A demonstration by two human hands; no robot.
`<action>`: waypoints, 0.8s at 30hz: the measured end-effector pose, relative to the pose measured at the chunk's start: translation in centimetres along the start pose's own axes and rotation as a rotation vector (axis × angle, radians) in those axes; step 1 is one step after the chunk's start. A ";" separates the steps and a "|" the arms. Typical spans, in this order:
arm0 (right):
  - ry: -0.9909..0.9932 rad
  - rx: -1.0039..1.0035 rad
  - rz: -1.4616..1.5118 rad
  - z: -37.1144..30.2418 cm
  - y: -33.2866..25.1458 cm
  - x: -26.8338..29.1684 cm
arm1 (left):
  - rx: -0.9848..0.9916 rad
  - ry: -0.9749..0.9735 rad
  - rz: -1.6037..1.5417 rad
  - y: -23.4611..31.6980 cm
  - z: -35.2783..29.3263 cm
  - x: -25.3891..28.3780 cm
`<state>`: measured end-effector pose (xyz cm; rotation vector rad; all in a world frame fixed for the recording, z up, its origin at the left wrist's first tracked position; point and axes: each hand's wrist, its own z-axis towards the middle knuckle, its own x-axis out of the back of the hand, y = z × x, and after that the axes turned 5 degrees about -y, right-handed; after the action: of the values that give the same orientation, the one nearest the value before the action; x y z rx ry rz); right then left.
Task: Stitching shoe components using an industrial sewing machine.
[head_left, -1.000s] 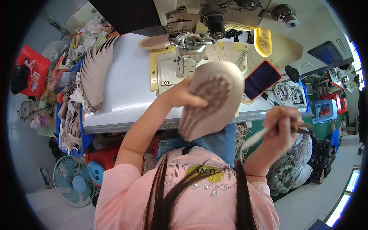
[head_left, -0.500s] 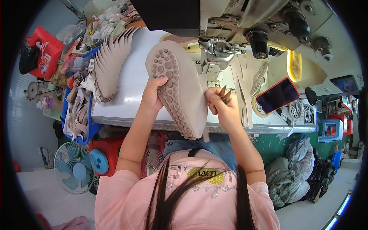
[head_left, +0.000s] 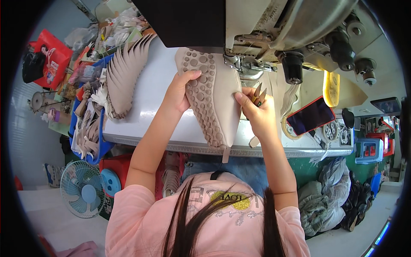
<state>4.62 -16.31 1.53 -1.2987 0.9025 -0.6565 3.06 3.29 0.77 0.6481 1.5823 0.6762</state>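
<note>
A beige leather piece (head_left: 224, 92) with rows of round studs is held up over the table's front edge, below the sewing machine head. My left hand (head_left: 180, 91) pinches its left edge, thumb on the studs and fingers behind. At its right edge, my right hand (head_left: 257, 107) grips the plain side between thumb and fingers. Thread snips (head_left: 258, 95) are tucked in that same hand, their two pointed blades sticking up past the fingers. A narrow strip (head_left: 225, 155) hangs from the lower end of the piece. The far end lies close to the machine's presser area.
The sewing machine (head_left: 252, 43) overhangs the far side. A fringed beige piece (head_left: 125, 79) lies at the left beside a blue basket (head_left: 105, 147) of scraps. To the right are a phone (head_left: 311, 115), a yellow tape roll (head_left: 331, 88) and bobbins (head_left: 330, 129). A fan (head_left: 88, 193) stands lower left.
The leather piece has turned slightly and moved right, its top now nearer under the machine. Both hands have shifted to the right with it, and the right thumb now lies on its face.
</note>
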 end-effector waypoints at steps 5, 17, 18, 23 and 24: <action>0.025 0.053 0.049 1.0 -0.2 -0.1 | 0.054 -0.002 0.020 0.9 1.2 -0.6; 0.091 0.113 -0.009 1.2 0.8 -0.2 | 0.062 -0.106 0.209 2.7 2.8 -0.8; 0.089 0.114 -0.007 1.2 0.9 -0.2 | 0.060 -0.104 0.211 3.0 2.8 -0.7; -0.016 0.031 0.243 0.8 2.5 0.1 | 0.145 -0.063 0.210 2.7 3.0 -0.4; -0.065 0.002 0.373 0.7 2.9 0.3 | 0.128 -0.008 0.211 2.0 3.2 -0.1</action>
<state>5.12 -15.70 -1.33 -1.1035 1.0552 -0.3219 6.28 4.77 2.06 0.9210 1.5725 0.7297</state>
